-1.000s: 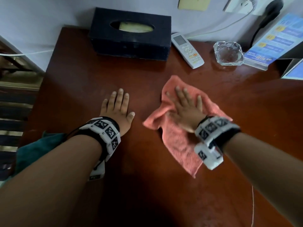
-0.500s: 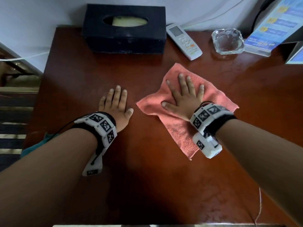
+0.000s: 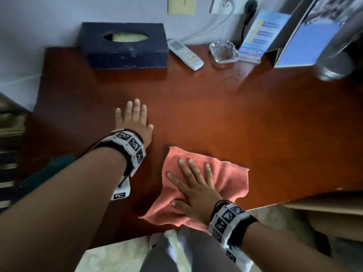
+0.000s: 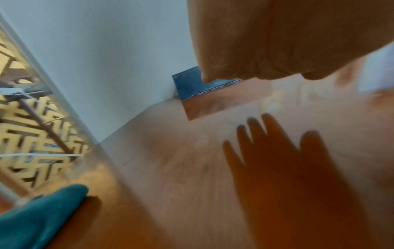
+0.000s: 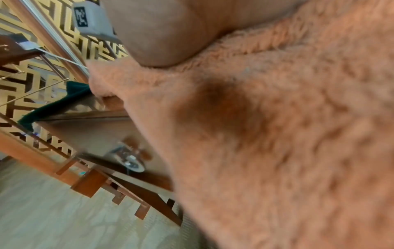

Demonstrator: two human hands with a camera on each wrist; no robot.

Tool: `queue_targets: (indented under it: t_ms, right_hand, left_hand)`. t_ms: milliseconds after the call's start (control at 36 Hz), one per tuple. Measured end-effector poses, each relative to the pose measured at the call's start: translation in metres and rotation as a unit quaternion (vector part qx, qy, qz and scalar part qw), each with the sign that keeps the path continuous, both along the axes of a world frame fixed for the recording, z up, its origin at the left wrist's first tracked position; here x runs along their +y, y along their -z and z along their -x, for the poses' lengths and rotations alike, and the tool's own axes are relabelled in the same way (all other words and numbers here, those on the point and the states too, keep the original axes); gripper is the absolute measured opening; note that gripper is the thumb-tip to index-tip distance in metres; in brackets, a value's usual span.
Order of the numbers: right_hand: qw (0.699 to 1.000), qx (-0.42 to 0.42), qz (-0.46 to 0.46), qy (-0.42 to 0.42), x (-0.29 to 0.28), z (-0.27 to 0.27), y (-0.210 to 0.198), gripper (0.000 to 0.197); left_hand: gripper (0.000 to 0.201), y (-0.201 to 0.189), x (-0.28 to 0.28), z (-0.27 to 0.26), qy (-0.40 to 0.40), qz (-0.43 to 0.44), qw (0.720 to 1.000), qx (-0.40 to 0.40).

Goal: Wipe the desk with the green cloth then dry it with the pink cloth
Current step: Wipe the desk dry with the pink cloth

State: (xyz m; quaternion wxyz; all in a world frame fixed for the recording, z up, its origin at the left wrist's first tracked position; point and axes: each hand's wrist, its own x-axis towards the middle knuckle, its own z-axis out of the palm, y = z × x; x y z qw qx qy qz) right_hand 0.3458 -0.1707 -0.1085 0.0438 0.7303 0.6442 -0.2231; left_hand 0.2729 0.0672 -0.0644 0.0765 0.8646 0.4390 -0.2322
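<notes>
A red-brown desk stands against a pale wall; the right hand lies flat, fingers spread and straight, pressing the pink cloth near the desk's front edge; the left hand rests flat on bare wood beside it, fingers straight and close together; the green cloth sits at the desk's left edge, seemingly draped over it; at the back stand a dark tissue box, a remote and a glass ashtray.

You are facing a pale wall with a light switch and a plug on it. To your left stands a gold patterned screen. Below, the floor looks like light wood.
</notes>
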Motion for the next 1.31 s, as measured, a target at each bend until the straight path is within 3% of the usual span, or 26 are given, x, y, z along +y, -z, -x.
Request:
queue_targets:
  t_ms: [83,222,444,556,722,806,944,1194,1306]
  right_hand:
    - [1.000,-0.001,0.006,0.016,-0.011,0.011,0.001,0.068]
    - [0.999,-0.004,-0.019,0.026,-0.013,0.002,0.002,0.066]
    - [0.974,-0.057,0.041,0.213,-0.034,-0.069,-0.001,0.069]
    - [0.959,-0.059,0.044,0.275,-0.032,-0.047,0.001,0.070]
    - [0.981,-0.028,0.006,0.193,-0.014,0.041,0.001,0.066]
    - [0.986,-0.012,0.002,0.164,-0.009,0.057,-0.006,0.061]
    - [0.990,0.010,-0.036,0.138,-0.029,0.034,0.003,0.063]
    - [0.952,-0.054,0.012,0.301,-0.056,-0.062,0.003,0.065]
    - [0.928,-0.044,0.026,0.369,-0.052,-0.063,0.001,0.064]
  left_hand:
    - [0.062,0.000,-0.037,0.008,0.036,0.022,0.998,-0.040]
    - [0.061,0.018,-0.065,0.016,0.016,0.054,0.997,-0.055]
    - [0.063,0.031,-0.065,0.013,0.016,0.053,0.998,0.000]
    - [0.063,0.036,-0.065,0.012,0.012,0.045,0.999,-0.005]
    - [0.066,0.041,-0.068,0.014,0.011,0.019,0.999,-0.036]
    - [0.066,0.041,-0.067,0.014,0.015,0.021,0.999,-0.036]
    - [0.067,0.043,-0.065,0.017,0.021,0.021,0.999,-0.044]
    - [0.065,0.036,-0.063,0.015,0.020,0.051,0.998,-0.013]
    - [0.063,0.034,-0.063,0.011,0.013,0.050,0.998,0.023]
